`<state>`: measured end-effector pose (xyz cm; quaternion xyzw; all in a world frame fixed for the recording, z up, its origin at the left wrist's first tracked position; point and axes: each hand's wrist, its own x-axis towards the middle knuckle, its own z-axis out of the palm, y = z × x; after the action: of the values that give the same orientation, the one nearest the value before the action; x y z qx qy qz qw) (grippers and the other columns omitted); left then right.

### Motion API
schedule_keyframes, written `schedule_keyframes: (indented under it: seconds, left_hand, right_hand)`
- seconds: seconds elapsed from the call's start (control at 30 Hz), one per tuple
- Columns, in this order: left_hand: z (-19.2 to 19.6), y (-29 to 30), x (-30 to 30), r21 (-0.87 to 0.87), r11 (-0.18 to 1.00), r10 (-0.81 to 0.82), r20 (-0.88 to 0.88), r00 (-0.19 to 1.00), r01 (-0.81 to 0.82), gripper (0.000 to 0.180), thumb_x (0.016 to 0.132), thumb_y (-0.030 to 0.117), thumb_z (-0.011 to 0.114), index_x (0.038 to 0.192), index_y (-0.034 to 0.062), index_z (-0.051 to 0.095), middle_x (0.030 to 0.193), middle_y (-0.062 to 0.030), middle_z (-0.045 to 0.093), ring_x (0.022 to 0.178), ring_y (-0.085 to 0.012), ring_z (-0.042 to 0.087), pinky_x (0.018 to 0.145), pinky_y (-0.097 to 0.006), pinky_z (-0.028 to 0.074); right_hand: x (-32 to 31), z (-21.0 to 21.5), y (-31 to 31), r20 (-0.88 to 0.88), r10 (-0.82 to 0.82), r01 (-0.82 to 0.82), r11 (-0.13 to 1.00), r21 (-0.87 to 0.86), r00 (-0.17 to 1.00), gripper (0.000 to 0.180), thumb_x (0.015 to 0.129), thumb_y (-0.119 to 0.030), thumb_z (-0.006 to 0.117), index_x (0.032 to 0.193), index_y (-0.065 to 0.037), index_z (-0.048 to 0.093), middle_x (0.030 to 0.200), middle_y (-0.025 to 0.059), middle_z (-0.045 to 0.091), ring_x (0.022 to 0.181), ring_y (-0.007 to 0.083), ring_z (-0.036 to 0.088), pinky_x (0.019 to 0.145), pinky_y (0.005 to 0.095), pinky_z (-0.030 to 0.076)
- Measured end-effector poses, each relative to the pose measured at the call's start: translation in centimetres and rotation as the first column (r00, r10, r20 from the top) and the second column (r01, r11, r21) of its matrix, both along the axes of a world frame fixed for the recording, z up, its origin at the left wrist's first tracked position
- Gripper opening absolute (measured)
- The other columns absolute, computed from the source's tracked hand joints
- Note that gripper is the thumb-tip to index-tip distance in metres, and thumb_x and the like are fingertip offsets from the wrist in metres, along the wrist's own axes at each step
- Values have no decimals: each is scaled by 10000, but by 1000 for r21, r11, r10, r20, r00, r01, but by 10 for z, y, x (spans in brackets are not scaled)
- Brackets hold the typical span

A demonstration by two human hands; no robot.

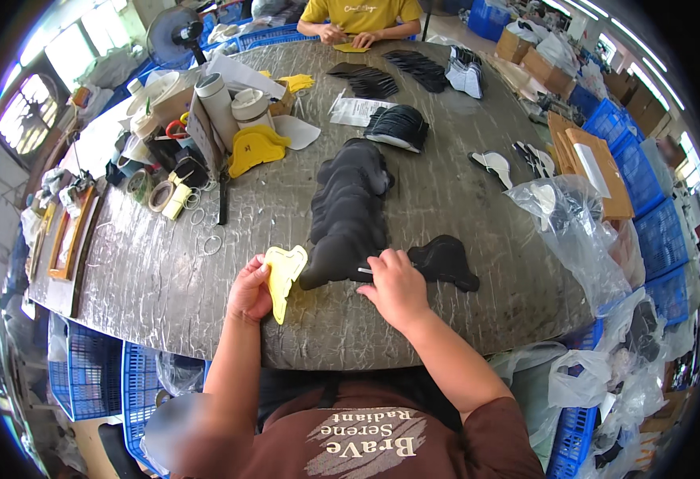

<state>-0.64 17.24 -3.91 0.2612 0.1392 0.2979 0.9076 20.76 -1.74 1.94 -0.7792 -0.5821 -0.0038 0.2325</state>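
Observation:
My left hand point(251, 289) pinches a yellow shaped template point(284, 275) with slots along its edges, held upright just above the table. My right hand point(398, 289) is closed on a thin pale stick-like tool point(365, 271), whose kind I cannot make out. That hand rests at the near end of a long row of overlapping black shoe-upper pieces point(348, 207). Right of it, touching or nearly so, lies a separate black piece point(448, 262) of similar curved outline.
Rolls of tape point(160, 195), rubber bands point(212, 245), canisters point(218, 108) and yellow pieces point(255, 149) sit at left. Farther back lie black stacks point(398, 128). Clear plastic point(569, 231) and blue crates point(636, 164) line the right. Opposite, a person in a yellow shirt point(358, 16) handles a yellow piece.

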Motion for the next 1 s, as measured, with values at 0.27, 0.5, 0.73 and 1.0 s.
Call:
schedule_keyframes:
  seconds: [0.27,0.5,0.73,1.0]
  left_hand:
    - [2,-1,2,-3,1000,1,5,1000,-1,124,863,24,658,975,45,611,1029,-119,677,959,-257,669,866,-413,557]
    - [1,-1,1,41,999,-13,1,1000,13,109,875,28,646,975,48,607,1029,-117,672,961,-247,665,871,-407,551]
    - [4,-5,3,40,999,-13,5,1000,13,109,876,11,637,975,34,598,997,-118,674,926,-243,673,842,-387,564]
    - [46,-57,36,557,733,221,-737,639,390,225,783,76,760,966,-21,670,840,-54,677,729,-100,621,666,-252,510]
  right_hand:
    - [-2,-19,-5,-27,20,-19,999,44,999,257,727,-143,748,904,-48,587,901,98,566,876,289,592,711,388,525]
    - [-7,-26,-16,-43,13,-8,992,129,999,202,757,-111,711,913,-71,589,888,70,566,829,286,610,675,399,521]
    - [-6,-14,-26,-557,8,25,998,51,831,192,786,-50,706,944,-7,605,826,137,657,774,274,663,698,341,519]
    - [-19,3,-71,-496,-84,23,992,-128,864,330,765,-208,753,1008,-17,640,895,134,633,815,318,646,704,389,517]
